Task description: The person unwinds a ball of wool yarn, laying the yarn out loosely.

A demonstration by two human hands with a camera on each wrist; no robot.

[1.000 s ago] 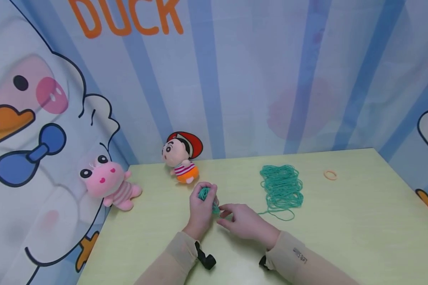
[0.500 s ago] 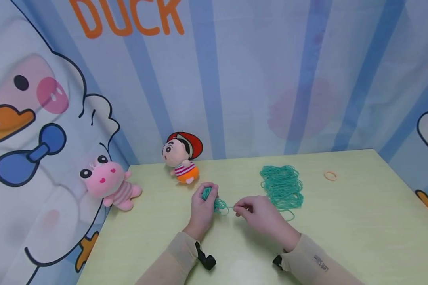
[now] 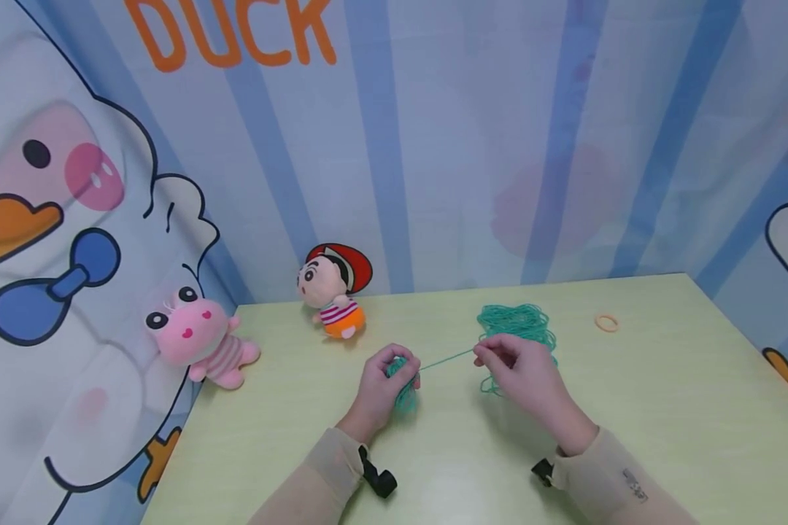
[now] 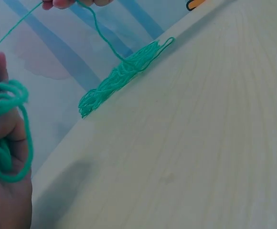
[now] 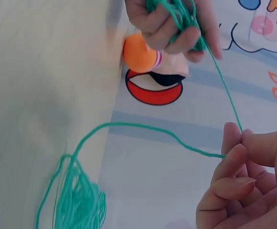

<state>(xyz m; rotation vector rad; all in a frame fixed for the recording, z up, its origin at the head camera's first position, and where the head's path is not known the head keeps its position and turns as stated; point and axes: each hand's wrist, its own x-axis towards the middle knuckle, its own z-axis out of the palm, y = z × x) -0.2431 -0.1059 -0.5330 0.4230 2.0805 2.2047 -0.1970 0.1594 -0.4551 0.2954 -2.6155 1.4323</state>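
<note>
A bundle of green yarn (image 3: pixel 403 394) is gripped in my left hand (image 3: pixel 381 386), its loops hanging out past the fingers. To the right, my right hand (image 3: pixel 528 379) pinches a single strand between thumb and forefinger. That strand (image 3: pixel 446 360) runs straight from the bundle to the right fingertips. From there it sags down to a flat pile of green yarn (image 5: pixel 81 205), as the right wrist view shows. On the table the pile (image 3: pixel 515 319) lies behind my right hand, which hides part of it.
A pink hippo plush (image 3: pixel 203 335) leans at the table's left edge. A doll with a red cap (image 3: pixel 335 292) stands at the back. An orange ring (image 3: pixel 607 323) lies right of the pile on the pale table (image 3: pixel 683 408). A printed cloth (image 3: pixel 446 146) hangs behind.
My right hand has moved right and up, away from the left, drawing the strand out taut. My left hand has turned and shifted slightly right with its yarn bundle.
</note>
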